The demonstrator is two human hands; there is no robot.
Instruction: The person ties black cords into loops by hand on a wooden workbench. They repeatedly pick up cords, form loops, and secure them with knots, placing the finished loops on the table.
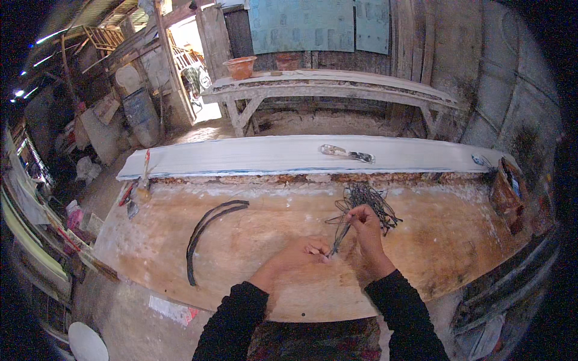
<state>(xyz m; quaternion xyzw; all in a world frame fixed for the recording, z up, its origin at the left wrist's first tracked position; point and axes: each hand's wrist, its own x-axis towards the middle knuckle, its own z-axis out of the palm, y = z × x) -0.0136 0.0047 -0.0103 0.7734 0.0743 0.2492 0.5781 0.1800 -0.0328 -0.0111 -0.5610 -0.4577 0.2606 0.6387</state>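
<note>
My left hand (298, 251) rests low over the wooden board (283, 286), its fingers closed on the lower end of some thin dark cord. To its right, my right hand (366, 230) is raised a little, thumb and forefinger pinched on the same cord (338, 239), which runs between both hands. Just beyond my right hand lies a tangled bundle of dark cord (367, 197), with loops sticking out. Left of my hands, a longer dark strip (205, 231), doubled and curved, lies flat on the board. The exact fingertip grip is too small to make out.
A white ledge (259, 157) runs along the board's far edge, bearing a stained tool (346, 153). A brush (144, 180) stands at the far left corner. A brown bag (507, 192) sits at the far right. Beyond is a bench (337, 84) with a clay-coloured basin (240, 67).
</note>
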